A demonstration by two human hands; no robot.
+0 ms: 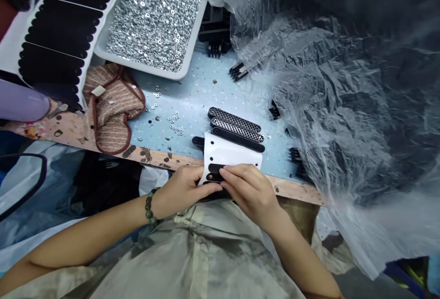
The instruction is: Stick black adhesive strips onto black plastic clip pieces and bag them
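At the table's front edge my left hand [185,189] grips the lower left of a white backing sheet [233,150], thumb in front and fingers partly hidden behind. A few long black stickers [216,168] and small black dots show on the sheet. My right hand [249,189] is closed, its thumb and fingertips pinching at the right end of the black stickers; the exact grip is partly hidden. Just beyond the sheet lie several slim black bars [237,139] side by side, two with a mesh pattern. Another black bar end [198,142] pokes out left of the sheet.
A white tray [178,73] full of small metal washers stands at the back. Left of it are black sticker sheets [57,51], a striped brown cloth [112,111] and a purple cylinder [24,101]. Loose washers [175,120] dot the blue tabletop. Clear plastic sheeting [326,84] covers the right side.
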